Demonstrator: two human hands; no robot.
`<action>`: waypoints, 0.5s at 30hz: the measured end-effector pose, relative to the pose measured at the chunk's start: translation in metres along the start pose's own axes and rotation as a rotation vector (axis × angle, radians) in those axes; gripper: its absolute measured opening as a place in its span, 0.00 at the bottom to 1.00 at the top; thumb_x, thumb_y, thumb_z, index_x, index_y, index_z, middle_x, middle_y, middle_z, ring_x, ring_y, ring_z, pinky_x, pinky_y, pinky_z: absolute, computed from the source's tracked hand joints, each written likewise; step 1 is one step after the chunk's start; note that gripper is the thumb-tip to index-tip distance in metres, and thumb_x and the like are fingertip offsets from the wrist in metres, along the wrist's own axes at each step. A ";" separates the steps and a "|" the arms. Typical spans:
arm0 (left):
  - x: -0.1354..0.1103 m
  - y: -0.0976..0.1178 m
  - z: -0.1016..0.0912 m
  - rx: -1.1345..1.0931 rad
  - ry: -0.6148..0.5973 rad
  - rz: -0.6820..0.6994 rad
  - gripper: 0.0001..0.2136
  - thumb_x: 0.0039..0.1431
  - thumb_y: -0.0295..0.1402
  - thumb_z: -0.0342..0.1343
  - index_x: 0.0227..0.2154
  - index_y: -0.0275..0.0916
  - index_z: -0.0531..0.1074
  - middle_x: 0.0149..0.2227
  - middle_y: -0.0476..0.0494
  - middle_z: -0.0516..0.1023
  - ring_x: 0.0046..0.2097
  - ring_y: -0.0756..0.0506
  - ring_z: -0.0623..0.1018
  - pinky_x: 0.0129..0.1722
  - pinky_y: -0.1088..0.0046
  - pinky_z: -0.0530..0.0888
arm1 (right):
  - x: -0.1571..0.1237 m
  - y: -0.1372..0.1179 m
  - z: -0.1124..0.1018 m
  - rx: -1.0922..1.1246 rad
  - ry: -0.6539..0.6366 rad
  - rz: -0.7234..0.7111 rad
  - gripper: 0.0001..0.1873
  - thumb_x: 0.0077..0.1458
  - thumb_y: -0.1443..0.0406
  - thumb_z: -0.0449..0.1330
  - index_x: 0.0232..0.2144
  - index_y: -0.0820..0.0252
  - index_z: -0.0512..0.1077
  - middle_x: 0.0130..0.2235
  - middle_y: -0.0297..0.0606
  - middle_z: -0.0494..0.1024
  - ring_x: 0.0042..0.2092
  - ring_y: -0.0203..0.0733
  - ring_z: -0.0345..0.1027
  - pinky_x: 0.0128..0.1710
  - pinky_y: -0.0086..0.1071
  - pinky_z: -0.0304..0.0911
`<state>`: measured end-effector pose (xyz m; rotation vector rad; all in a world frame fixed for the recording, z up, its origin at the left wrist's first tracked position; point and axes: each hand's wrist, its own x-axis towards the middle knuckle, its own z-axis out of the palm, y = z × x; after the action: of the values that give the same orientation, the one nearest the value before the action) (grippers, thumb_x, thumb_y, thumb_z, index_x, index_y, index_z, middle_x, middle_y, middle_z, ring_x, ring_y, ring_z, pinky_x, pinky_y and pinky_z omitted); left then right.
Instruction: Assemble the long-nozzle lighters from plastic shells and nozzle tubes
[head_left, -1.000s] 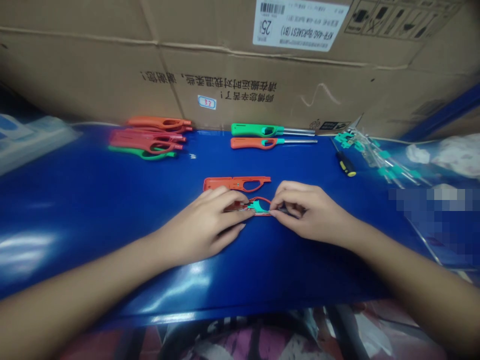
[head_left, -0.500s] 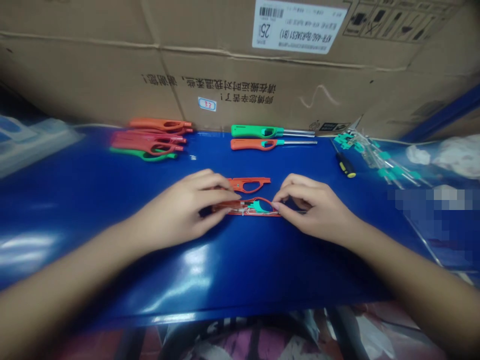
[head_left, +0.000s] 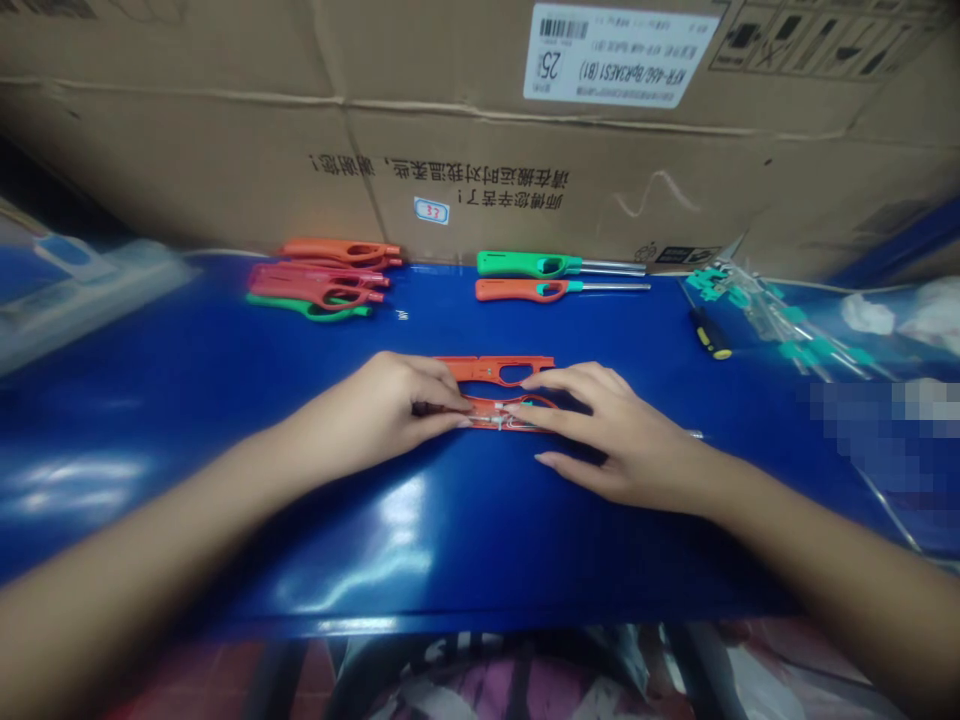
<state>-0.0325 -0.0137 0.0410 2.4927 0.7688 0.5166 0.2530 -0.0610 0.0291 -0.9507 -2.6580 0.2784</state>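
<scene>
An orange lighter half-shell [head_left: 487, 408] lies on the blue table, with a teal trigger, a white part and thin wires inside it. My left hand [head_left: 401, 400] pinches its left end between thumb and fingers. My right hand [head_left: 626, 430] has its fingers spread over the trigger end and covers most of the teal part; a fingertip is at the white part. Just behind lies a second orange half-shell [head_left: 476, 369] with a trigger opening, near my right forefinger. A shiny metal tip [head_left: 697, 435] shows beyond my right wrist.
Two long-nosed lighters [head_left: 525, 291] lie at the back against a cardboard box [head_left: 255, 140]. Several orange, red and green handle shells [head_left: 322, 283] are stacked back left. A screwdriver [head_left: 710, 335] and several metal tubes with teal parts [head_left: 787, 325] lie right. A clear plastic tray [head_left: 112, 290] stands left.
My right hand has let go of the shell's right end, opened its fingers and moved left over the trigger. My left hand stays at the left end. The view has shifted slightly.
</scene>
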 end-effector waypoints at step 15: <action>0.000 -0.001 0.002 -0.046 0.010 -0.054 0.08 0.63 0.34 0.61 0.41 0.43 0.83 0.37 0.43 0.83 0.37 0.46 0.82 0.41 0.71 0.78 | 0.004 -0.004 0.007 -0.214 -0.074 -0.026 0.28 0.64 0.54 0.59 0.65 0.45 0.64 0.71 0.48 0.56 0.68 0.62 0.52 0.65 0.70 0.45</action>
<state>-0.0313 -0.0137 0.0389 2.4221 0.8174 0.5224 0.2448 -0.0620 0.0244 -0.9841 -2.8084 0.0235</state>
